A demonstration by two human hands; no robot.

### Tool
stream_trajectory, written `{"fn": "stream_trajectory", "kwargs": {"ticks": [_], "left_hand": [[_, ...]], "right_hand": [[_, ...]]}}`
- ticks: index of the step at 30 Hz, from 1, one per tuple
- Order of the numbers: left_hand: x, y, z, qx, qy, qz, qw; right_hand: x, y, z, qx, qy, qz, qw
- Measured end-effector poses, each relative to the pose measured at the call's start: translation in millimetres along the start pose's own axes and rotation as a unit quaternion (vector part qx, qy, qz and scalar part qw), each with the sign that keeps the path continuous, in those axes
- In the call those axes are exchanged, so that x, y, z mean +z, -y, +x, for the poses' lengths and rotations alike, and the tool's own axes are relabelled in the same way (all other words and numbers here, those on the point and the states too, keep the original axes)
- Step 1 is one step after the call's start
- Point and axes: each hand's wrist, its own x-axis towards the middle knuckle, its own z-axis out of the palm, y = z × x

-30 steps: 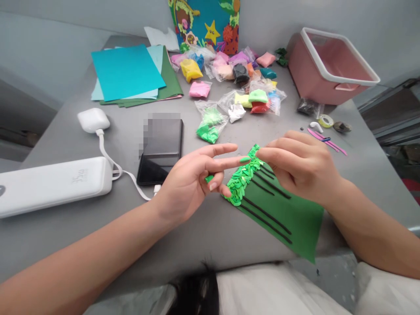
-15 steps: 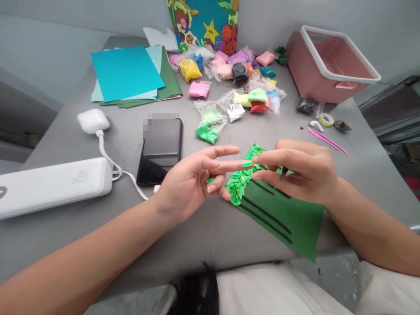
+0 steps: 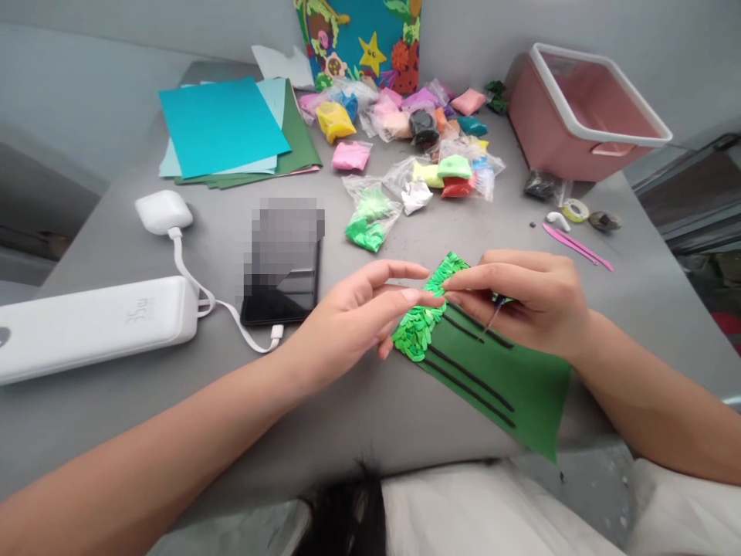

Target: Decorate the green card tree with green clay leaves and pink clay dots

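Note:
My left hand (image 3: 367, 305) reaches over the leafy end of a green sheet (image 3: 509, 386), its fingers stretched out and its thumb along them. Its fingertips meet those of my right hand (image 3: 521, 297), whose thumb and forefinger are pinched together. A thin metal clay tool (image 3: 494, 318) is tucked in the curled fingers of my right hand, pointing down. Many small bright-green clay leaves (image 3: 417, 328) cover the sheet's left end. Dark clay strips (image 3: 472, 386) run along the rest of it. Whether a clay piece lies between the fingertips is hidden.
Bags of coloured clay (image 3: 425, 127) lie at the back, with an opened green clay bag (image 3: 370, 224) nearer. A pink basket (image 3: 579, 131) stands right, beyond pink tools (image 3: 579, 249). At left are coloured sheets (image 3: 223, 127), a phone (image 3: 281, 297) and a white power bank (image 3: 104, 328).
My left thumb has come forward over the fingers, and the green pieces seen on that hand are out of sight. The tool in my right hand now shows more.

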Motion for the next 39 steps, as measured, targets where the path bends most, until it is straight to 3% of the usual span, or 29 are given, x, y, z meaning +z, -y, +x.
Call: {"fn": "stream_trajectory", "kwargs": {"ticks": [3,10,20,28,34,39], "left_hand": [[-0.3,2.0,2.1,0.021,-0.003,0.035,0.999],[-1.1,-0.2,6.1,-0.024,0.02,0.029,0.999],[-3.6,-0.1,7.3,-0.038,0.026,0.027,0.999],[-4.8,0.3,7.3,-0.042,0.049,0.049,0.997],[-5.4,3.7,9.2,0.011,-0.052,0.119,0.991],[-10.1,7.9,10.7,0.047,-0.072,0.231,0.969]], "right_hand": [[3.5,-0.8,-0.7,-0.005,0.004,-0.003,1.0],[11.7,-1.5,-2.2,-0.03,0.027,-0.016,0.999],[9.4,-8.8,-0.4,0.003,0.027,0.065,0.998],[8.8,-11.3,-0.2,-0.021,0.038,0.072,0.996],[12.5,-18.6,-0.2,0.01,0.036,0.042,0.998],[20.0,-30.9,-3.3,0.041,0.098,-0.028,0.994]]}}
